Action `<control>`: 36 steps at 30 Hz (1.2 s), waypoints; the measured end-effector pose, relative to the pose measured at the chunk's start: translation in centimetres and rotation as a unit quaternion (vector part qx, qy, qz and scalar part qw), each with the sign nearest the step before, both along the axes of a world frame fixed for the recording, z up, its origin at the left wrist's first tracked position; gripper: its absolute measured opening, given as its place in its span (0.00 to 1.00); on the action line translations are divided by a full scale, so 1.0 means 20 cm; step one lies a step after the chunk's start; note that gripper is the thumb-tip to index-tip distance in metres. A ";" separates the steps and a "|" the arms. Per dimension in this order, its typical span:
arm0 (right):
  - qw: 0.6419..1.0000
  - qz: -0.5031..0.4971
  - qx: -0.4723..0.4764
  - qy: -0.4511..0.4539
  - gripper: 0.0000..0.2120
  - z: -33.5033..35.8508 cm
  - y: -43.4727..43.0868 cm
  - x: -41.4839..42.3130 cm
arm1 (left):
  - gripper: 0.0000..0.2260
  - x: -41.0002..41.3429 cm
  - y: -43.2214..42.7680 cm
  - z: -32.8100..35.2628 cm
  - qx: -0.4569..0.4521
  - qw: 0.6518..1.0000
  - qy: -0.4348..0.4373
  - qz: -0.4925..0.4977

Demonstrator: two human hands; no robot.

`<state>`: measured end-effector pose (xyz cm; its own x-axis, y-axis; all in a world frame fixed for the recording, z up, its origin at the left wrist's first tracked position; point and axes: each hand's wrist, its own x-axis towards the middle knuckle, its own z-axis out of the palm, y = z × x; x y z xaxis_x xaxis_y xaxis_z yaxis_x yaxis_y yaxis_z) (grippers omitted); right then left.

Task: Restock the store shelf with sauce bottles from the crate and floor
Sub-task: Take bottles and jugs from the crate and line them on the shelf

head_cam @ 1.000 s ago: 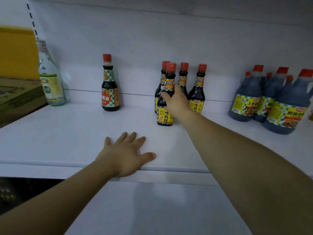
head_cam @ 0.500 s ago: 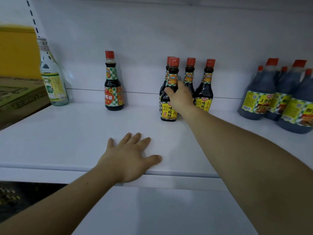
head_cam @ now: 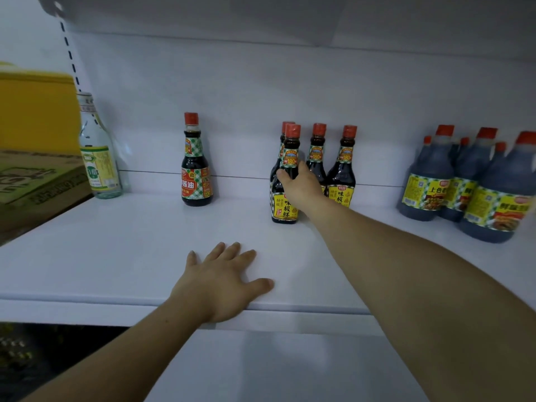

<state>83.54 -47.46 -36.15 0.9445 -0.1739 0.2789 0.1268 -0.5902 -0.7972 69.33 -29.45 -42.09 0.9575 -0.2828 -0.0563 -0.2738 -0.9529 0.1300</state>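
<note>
The left hand lies palm down on the white shelf at its front edge. Its fingers are straight, spread and released, grasping nothing.

Further in, the right arm reaches across the shelf from the right. The right hand wraps the front soy sauce bottle at the shoulder, above its yellow label, with the fingers curled round the glass and grasping it. This bottle stands upright on the shelf, red cap up.

Three matching bottles stand just behind and to its right, close together and near the back panel; one is mostly hidden by the front bottle.

To the left, well apart from this group, a red-label soy sauce bottle stands alone. Further left, a clear glass bottle with a green-and-yellow label stands beside a cardboard box.

At the right end of the shelf, large dark jugs with red caps and yellow labels stand clustered.
</note>
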 end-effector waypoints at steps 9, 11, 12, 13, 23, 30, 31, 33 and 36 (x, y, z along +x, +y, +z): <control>0.984 0.003 -0.167 0.059 0.32 0.12 -0.27 -0.56 | 0.34 -0.01 0.00 0.05 -0.008 1.000 0.013 0.004; 0.973 -0.005 -0.218 0.074 0.31 0.15 -0.35 -0.74 | 0.33 -0.04 0.01 0.08 -0.006 1.000 0.020 0.011; 0.968 -0.012 -0.238 0.084 0.31 0.17 -0.39 -0.84 | 0.34 -0.06 0.00 0.10 -0.008 1.000 0.024 0.015; 0.962 -0.021 -0.256 0.097 0.31 0.17 -0.44 -0.93 | 0.35 -0.08 -0.02 0.12 -0.023 0.999 0.028 0.015; 0.918 -0.163 -0.330 0.146 0.30 0.29 -0.79 -1.81 | 0.34 -0.65 -0.76 0.35 -0.084 0.966 0.009 -0.243; 0.863 -0.281 -0.348 0.234 0.32 0.29 -0.92 -2.37 | 0.34 -1.09 -1.10 0.31 0.019 0.921 -0.023 -0.387; 0.855 -0.295 -0.347 0.249 0.33 0.27 -0.93 -2.44 | 0.35 -1.12 -1.14 0.29 0.020 0.914 -0.024 -0.406; 0.838 -0.321 -0.343 0.279 0.33 0.23 -0.96 -2.56 | 0.36 -1.18 -1.22 0.25 0.034 0.896 -0.028 -0.442; 0.816 -0.357 -0.330 0.314 0.33 0.16 -1.04 -2.70 | 0.36 -1.26 -1.34 0.20 0.043 0.875 -0.020 -0.481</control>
